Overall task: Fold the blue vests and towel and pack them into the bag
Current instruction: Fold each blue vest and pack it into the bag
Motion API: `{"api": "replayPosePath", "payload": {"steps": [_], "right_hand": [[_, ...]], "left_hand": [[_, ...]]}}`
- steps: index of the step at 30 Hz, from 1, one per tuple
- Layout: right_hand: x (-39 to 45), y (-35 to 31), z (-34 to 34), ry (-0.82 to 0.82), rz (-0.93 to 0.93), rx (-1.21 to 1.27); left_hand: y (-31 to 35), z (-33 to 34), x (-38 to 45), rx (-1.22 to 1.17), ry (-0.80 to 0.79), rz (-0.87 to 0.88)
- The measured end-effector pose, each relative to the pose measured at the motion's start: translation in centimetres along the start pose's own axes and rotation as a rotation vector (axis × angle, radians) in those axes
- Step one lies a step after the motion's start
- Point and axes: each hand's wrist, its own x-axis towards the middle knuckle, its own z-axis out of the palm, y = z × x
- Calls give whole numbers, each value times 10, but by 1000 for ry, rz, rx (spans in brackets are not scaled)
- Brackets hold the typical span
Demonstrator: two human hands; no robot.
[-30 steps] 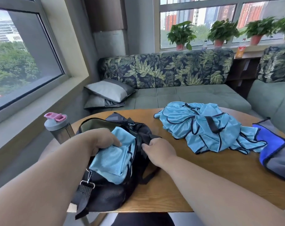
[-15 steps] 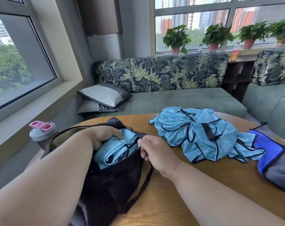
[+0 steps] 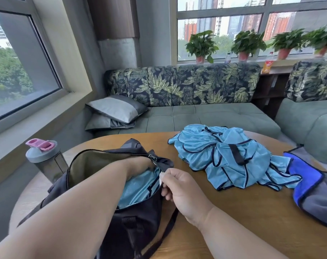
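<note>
A black bag (image 3: 140,217) lies open on the round wooden table (image 3: 252,212) at the front left. My left hand (image 3: 138,166) is inside the bag's mouth, pressing down a folded light blue vest (image 3: 138,189); its fingers are hidden by the bag's rim. My right hand (image 3: 179,186) pinches the near edge of the bag's opening by the zipper. A heap of unfolded light blue vests (image 3: 228,157) with dark trim lies on the table to the right. A blue and grey towel (image 3: 312,186) sits at the table's right edge.
A grey shaker bottle (image 3: 44,159) with a pink lid stands left of the bag. Behind the table runs a green sofa (image 3: 205,116) with leaf-print backrest and grey cushions (image 3: 116,109). Potted plants (image 3: 202,43) line the window sill.
My left hand has pushed the folded vest from the bag's outside down into its opening. My right hand has lifted the bag's edge, holding the mouth wider.
</note>
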Motion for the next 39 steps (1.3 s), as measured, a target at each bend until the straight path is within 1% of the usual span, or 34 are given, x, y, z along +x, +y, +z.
{"api": "replayPosePath", "payload": {"steps": [3,5,7,9,12,14,15,17,18,19,22,24,26,28,30,32,34,36,39], "right_hand": [[-8,-2,0,11,-14,2],[-14,-3,-1,18,-27,20],[-18,-3,1,11,-38,50],[-22,-1,3,3,-36,77],[-24,3,3,-1,-29,69],[-25,7,-2,2,-30,31],[-25,9,-5,4,-32,12],[-25,12,-9,10,-31,-11],[-25,13,-11,11,-28,-17],[-25,14,-11,12,-23,-13],[-26,13,-13,21,9,25],[-27,10,-13,33,34,82],[-28,9,-15,68,45,104],[-28,10,-18,112,49,91],[-26,13,-22,161,48,75],[-25,14,-27,203,42,60],[-25,14,-33,243,13,-16],[-24,13,-36,270,-35,-154],[-14,9,-36,235,-133,-298]], "left_hand": [[5,8,1,289,90,127],[11,12,-1,388,142,172],[14,17,2,449,157,219],[17,23,3,506,167,228],[25,32,-4,625,159,188],[28,38,-13,666,205,224],[27,39,-17,673,262,267],[17,39,-23,578,353,326],[9,40,-24,503,366,329],[0,42,-25,475,330,285],[-17,61,-32,649,123,133],[-18,77,-41,715,54,66],[-14,84,-51,731,74,51],[-21,82,-48,736,115,112],[-35,75,-42,600,188,212],[-47,65,-46,367,321,260],[-58,53,-62,104,454,281],[-73,41,-79,-211,542,228],[-88,30,-103,-683,521,108]]}}
